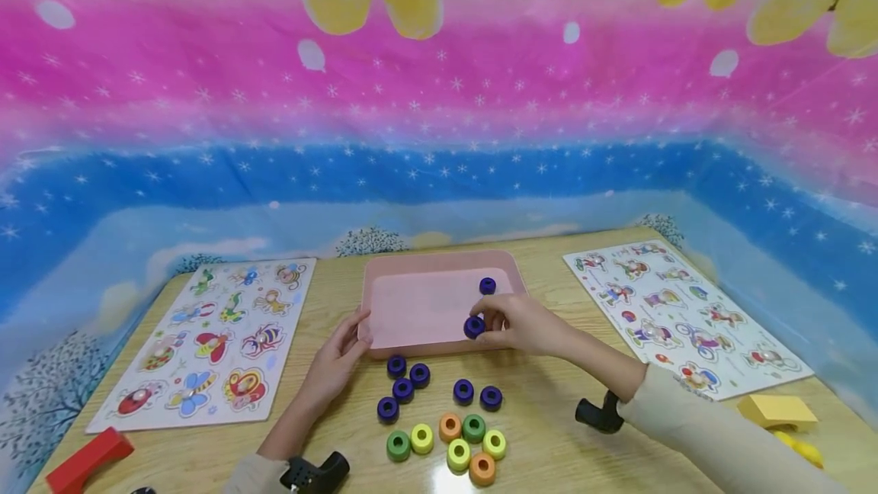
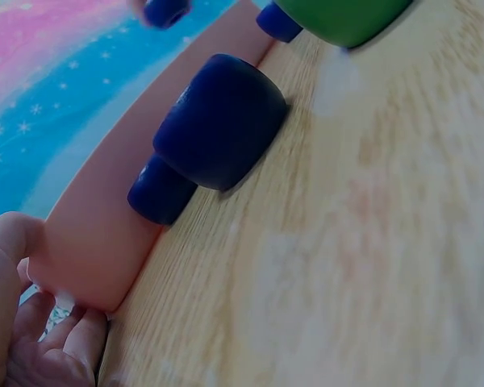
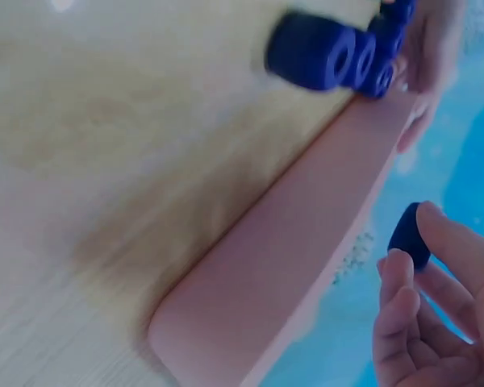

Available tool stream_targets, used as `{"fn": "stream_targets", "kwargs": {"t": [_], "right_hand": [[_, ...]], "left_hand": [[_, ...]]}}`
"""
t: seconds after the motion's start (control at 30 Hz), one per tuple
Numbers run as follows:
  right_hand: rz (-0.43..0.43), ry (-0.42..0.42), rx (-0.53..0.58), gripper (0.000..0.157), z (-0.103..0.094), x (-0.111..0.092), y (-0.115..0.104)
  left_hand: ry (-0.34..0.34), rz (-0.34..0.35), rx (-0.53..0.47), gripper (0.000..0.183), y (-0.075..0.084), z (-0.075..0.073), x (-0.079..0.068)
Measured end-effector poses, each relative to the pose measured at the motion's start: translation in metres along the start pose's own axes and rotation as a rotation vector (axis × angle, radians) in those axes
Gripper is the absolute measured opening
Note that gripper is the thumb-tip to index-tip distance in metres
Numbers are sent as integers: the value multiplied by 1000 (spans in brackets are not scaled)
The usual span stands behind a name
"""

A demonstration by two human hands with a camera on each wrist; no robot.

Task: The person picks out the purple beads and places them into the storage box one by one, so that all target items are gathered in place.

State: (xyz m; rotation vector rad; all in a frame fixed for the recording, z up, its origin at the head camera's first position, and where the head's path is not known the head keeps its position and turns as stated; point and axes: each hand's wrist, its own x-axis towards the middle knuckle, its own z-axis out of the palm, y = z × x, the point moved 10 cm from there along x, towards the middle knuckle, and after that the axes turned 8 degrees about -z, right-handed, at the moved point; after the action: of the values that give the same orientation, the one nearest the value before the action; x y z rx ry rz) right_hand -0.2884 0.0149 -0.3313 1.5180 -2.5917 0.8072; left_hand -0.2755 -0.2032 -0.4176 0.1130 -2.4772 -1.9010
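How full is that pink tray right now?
Nearly empty: one dark blue ring sits in the pink tray, toward the far right, and the tray's left side is bare. The right hand pinches another ring.

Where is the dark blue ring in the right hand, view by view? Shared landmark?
Head: dark blue ring, slightly right of centre, below mid-height.
Left wrist: ring at top edge, left of centre.
Right wrist: ring at right, just below mid-height.
Shared landmark: pink tray.

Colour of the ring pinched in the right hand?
Dark indigo blue; the ring in the right hand shows best in the head view.
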Motion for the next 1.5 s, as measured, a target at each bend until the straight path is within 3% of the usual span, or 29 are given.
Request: {"fn": "stream_targets", "kwargs": {"t": [0.2,0.4,0.6,0.8,0.97,1.13,1.3,1.5], "right_hand": [[3,17,-32,27,6,22,18],[49,-85,-68,27,29,29,39],[63,-149,-152,27,37,29,40],[77,-151,-154,38,31,27,36],[89,-105,-75,36,17,21,28],[-9,-73,-64,27,4,7,5],[-79,-193,2,30,14,-14,-15],[-91,-314,47,35,39,-34,-20]], "left_hand": [[-6,8,-5,40,2,0,0],[-4,13,-9,41,2,1,1],[0,13,4,40,3,0,0],[6,16,23,40,3,-1,0],[-2,11,13,40,3,0,0],[1,12,26,40,3,0,0],[0,10,33,40,3,0,1],[-3,11,35,40,2,1,0]]}}
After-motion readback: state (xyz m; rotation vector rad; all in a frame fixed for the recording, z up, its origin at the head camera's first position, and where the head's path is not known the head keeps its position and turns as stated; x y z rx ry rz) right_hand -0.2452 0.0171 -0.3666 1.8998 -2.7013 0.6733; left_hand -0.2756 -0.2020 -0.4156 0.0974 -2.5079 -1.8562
